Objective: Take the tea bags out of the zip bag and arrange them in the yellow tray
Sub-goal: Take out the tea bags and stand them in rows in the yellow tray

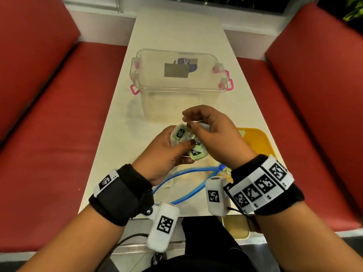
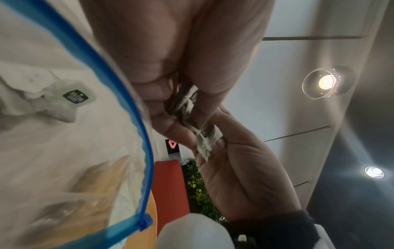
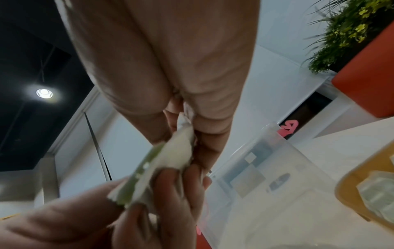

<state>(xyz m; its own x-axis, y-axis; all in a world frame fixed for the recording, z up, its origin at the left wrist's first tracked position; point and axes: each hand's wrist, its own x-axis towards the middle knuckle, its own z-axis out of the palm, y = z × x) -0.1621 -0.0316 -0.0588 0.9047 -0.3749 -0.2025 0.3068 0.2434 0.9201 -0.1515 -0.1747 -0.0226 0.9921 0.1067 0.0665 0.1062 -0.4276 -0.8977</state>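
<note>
My left hand (image 1: 169, 148) grips a bunch of tea bags (image 1: 188, 141), white sachets with green and black labels, above the table's near middle. My right hand (image 1: 204, 124) pinches one of those tea bags (image 3: 170, 158) from the right side. Below both wrists lies the clear zip bag (image 1: 182, 181) with its blue zipper edge (image 2: 147, 151), mouth gaping. One tea bag (image 2: 70, 102) still lies inside it. The yellow tray (image 1: 259, 142) sits at the right, partly hidden by my right hand, with a tea bag (image 3: 379, 190) in it.
A clear plastic storage box (image 1: 176, 85) with pink latches stands on the white table (image 1: 176, 32) just beyond my hands. Red bench seats (image 1: 49, 134) flank the narrow table on both sides. A plant (image 3: 345, 33) shows in the right wrist view.
</note>
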